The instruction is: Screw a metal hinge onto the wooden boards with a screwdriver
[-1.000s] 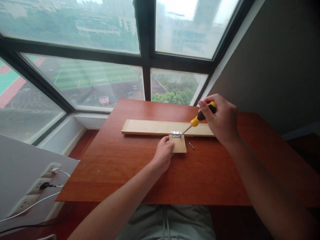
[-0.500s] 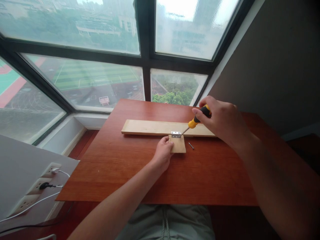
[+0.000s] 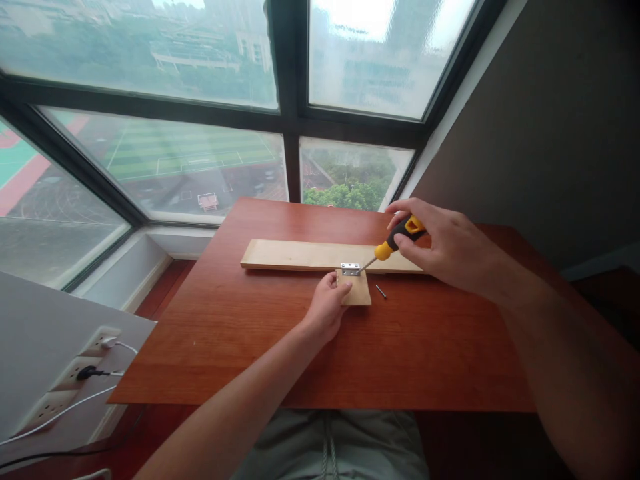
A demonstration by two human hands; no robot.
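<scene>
My left hand [image 3: 330, 303] pinches a small square wooden board [image 3: 356, 292] at its left edge, thumb on top. A silver metal hinge [image 3: 350, 269] lies across the board's far edge, up against a long pale plank [image 3: 295, 253]. In my right hand [image 3: 440, 243] is a black and yellow screwdriver [image 3: 400, 237], held slantwise between thumb and fingers, with some fingers lifted off the handle. Its tip meets the right end of the hinge; the screw head there is too small to make out. A loose screw [image 3: 381, 291] lies right of the small board.
Everything rests on a reddish-brown wooden table [image 3: 240, 347]. Behind it stand dark-framed windows [image 3: 293, 120]. At lower left, wall sockets [image 3: 75, 372] have a black plug and white cables in them. A dark wall rises on the right.
The fingers of my right hand have loosened and spread on the screwdriver handle, and the handle has turned. My left hand and the boards stay nearly where they were.
</scene>
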